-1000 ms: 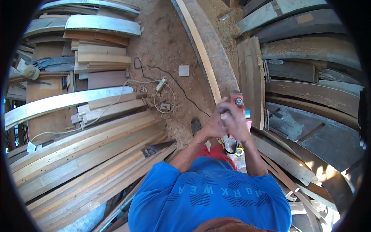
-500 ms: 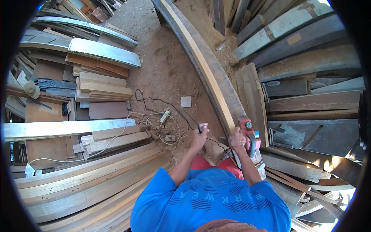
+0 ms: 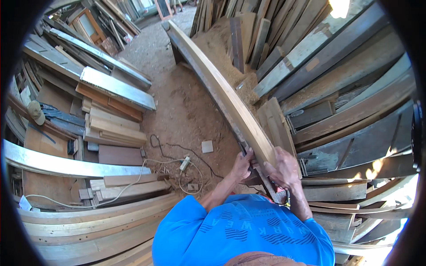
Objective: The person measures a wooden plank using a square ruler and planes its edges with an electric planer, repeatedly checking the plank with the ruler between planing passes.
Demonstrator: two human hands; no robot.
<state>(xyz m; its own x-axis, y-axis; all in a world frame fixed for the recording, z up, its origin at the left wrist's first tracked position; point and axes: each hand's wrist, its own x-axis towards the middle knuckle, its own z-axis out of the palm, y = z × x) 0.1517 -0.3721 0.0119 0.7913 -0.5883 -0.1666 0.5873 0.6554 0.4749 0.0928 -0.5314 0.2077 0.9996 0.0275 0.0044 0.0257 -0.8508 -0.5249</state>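
Observation:
A long, pale wooden beam (image 3: 226, 91) runs from me to the far upper left, along a narrow dark bench (image 3: 208, 95). At its near end my right hand (image 3: 285, 168) grips the beam, thumb on the near face and fingers over the right side. My left hand (image 3: 242, 166) is closed at the bench's left edge, just left of the beam. Something dark shows at its fingertips, but I cannot make out what. Of the electric planer, only a bit of red (image 3: 279, 197) shows, low by my shirt, mostly hidden behind my right hand and the bench end.
A black cord (image 3: 195, 153) and a white extension lead with a socket block (image 3: 185, 163) lie on the dirt floor. Near them is a pale square tile (image 3: 207, 146). Stacked boards (image 3: 117, 126) line the left side; planks (image 3: 341, 128) crowd the right. Sawdust (image 3: 217, 44) heaps beyond the bench.
My right hand has moved from beside the planer onto the beam's end, and the beam appears turned or raised. My left hand has come right to the bench edge. The view has shifted.

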